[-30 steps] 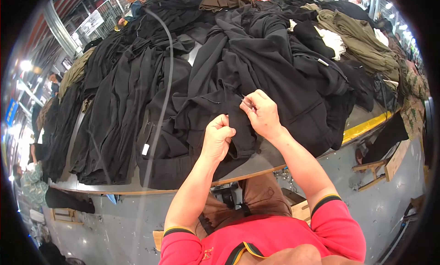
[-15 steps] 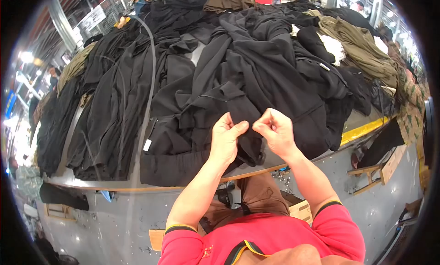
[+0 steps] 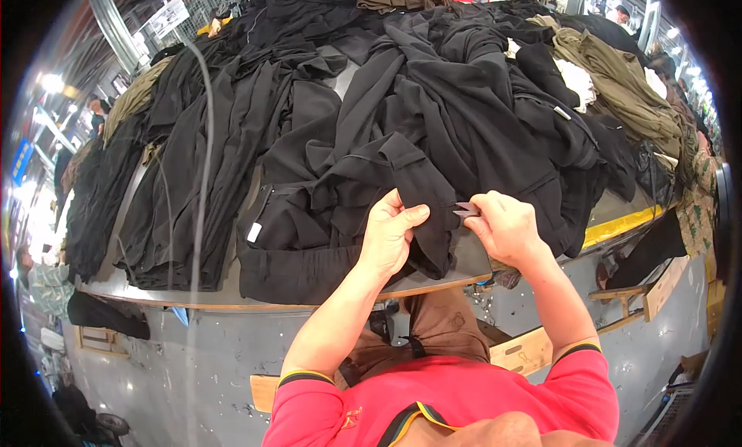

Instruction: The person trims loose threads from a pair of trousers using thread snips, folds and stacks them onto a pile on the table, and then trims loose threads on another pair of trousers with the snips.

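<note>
- Left hand [image 3: 389, 237]: at the near part of the desk, thumb and forefinger meeting at a fold of the black garment [image 3: 423, 188]; the grip is pinching that cloth.
- Right hand [image 3: 506, 227]: to the right of the left hand and apart from it; the grip is pressed around small metal snips [image 3: 466, 210], most of which the fingers hide.
- Snips: blades point left, slightly parted, at the right edge of the held cloth; contact with the cloth cannot be told.
- Black garment: lies crumpled near the front edge of the desk [image 3: 473, 255], the held part lying between the two hands.
- White tag [image 3: 253, 232]: on black cloth, to the left of the left hand.
- Further black clothes [image 3: 185, 161]: spread in long folds over the left side of the desk, some hanging at its edge.
- Olive cloth [image 3: 607, 64]: heaped at the far right, beside white cloth [image 3: 577, 84].
- Yellow strip [image 3: 624, 225]: along the right front edge of the desk.
- Wooden stool [image 3: 657, 291]: on the floor at the right, near a person in patterned clothing [image 3: 699, 196].
</note>
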Demonstrator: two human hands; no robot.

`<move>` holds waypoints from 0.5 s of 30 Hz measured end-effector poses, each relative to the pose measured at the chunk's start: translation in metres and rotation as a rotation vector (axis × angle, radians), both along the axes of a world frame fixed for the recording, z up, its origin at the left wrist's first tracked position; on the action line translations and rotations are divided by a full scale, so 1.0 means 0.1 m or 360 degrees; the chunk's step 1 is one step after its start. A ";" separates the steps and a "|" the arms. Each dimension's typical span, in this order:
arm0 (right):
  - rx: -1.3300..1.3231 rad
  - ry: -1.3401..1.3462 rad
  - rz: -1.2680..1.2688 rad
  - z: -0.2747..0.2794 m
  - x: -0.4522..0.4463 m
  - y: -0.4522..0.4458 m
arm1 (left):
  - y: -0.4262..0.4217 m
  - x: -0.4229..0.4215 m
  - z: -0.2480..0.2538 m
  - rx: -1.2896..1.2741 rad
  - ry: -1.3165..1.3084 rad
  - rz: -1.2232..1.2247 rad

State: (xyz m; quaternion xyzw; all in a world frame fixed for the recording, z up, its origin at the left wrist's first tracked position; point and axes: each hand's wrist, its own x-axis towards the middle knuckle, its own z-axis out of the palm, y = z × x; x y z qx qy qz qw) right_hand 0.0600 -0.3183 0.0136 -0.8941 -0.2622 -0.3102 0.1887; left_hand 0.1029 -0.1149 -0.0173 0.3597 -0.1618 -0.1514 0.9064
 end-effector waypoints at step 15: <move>0.0645 0.0265 0.0324 -0.19 0.18 -0.01 | -0.02 0.02 0.03 0.0026 0.0074 -0.0072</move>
